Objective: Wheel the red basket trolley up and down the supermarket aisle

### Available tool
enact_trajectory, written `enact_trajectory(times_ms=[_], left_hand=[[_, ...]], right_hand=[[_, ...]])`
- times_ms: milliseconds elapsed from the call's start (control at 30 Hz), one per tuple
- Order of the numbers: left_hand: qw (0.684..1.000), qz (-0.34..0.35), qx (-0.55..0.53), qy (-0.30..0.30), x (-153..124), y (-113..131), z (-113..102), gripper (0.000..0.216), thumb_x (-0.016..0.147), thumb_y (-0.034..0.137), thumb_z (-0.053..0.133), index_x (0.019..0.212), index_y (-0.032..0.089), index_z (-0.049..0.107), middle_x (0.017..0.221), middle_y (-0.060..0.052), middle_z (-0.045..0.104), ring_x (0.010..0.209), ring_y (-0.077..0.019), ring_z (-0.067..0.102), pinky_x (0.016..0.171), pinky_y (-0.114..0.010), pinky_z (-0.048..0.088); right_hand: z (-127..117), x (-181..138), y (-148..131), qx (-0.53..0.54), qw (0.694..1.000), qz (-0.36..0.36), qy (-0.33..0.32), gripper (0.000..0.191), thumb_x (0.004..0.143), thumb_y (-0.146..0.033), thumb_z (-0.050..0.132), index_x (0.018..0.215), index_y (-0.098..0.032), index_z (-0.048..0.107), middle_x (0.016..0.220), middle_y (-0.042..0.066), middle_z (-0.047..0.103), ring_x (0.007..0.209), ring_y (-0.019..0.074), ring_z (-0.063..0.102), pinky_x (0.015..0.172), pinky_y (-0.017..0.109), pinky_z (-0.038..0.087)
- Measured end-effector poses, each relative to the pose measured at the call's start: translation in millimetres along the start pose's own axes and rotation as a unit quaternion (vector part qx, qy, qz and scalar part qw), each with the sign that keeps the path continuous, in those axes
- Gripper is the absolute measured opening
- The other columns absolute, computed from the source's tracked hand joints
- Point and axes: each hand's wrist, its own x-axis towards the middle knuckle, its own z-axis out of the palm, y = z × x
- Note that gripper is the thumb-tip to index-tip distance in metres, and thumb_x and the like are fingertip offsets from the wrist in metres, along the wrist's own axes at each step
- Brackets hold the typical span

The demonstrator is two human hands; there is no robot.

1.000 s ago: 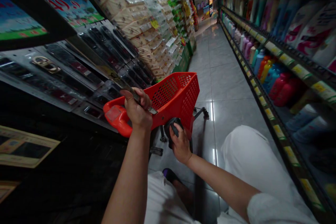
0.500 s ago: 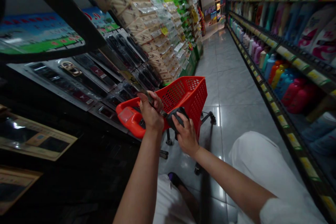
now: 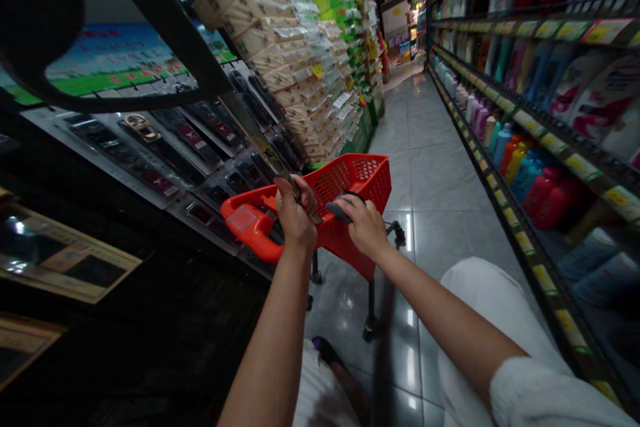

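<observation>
My left hand (image 3: 296,210) is closed around a long, narrow strip-like shaft (image 3: 260,143) with a yellowish marking. The shaft slants up to the left toward a big black looped frame (image 3: 150,103) close to the camera; the kind of tool cannot be told. Its lower tip pokes out just below my left fingers. My right hand (image 3: 367,227) grips a dark grey piece (image 3: 339,211), whose kind is unclear, a little right of that tip. Both hands are over the near side of a red plastic shopping cart (image 3: 350,250).
Packaged belts (image 3: 200,130) hang on the left. Stacked tissue packs (image 3: 285,47) stand beyond them. A shelf of bottles (image 3: 545,190) lines the right side. Grey floor tiles (image 3: 440,173) run down the aisle. White-clothed knees (image 3: 493,307) show below.
My right hand has shifted slightly up and right with the dark grey piece, which now sits apart from the shaft's tip. The black frame appears larger and further right.
</observation>
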Motion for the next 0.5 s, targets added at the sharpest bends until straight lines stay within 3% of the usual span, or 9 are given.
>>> enact_trajectory(times_ms=[267, 500], left_hand=[[1.0, -0.001, -0.01, -0.014, -3, 2, -3, 0.056, 0.083, 0.071, 0.059, 0.064, 0.018, 0.053, 0.044, 0.009, 0.031, 0.036, -0.0049, 0.024, 0.037, -0.017, 0.02], [0.999, 0.014, -0.01, -0.034, -8, 8, -8, 0.057, 0.079, 0.072, 0.063, 0.064, 0.018, 0.054, 0.045, 0.009, 0.03, 0.037, -0.005, 0.024, 0.037, -0.017, 0.018]], right_hand=[[-5, -8, -16, 0.011, 0.999, -0.041, -0.029, 0.074, 0.071, 0.002, 0.047, 0.136, -0.031, 0.06, 0.145, -0.004, 0.054, 0.109, 0.0251, 0.054, 0.097, 0.039, 0.049], [9, 25, 54, -0.02, 0.998, 0.047, -0.024, 0.066, 0.075, 0.003, 0.043, 0.129, -0.029, 0.066, 0.141, 0.0, 0.059, 0.117, 0.0239, 0.056, 0.102, 0.04, 0.045]])
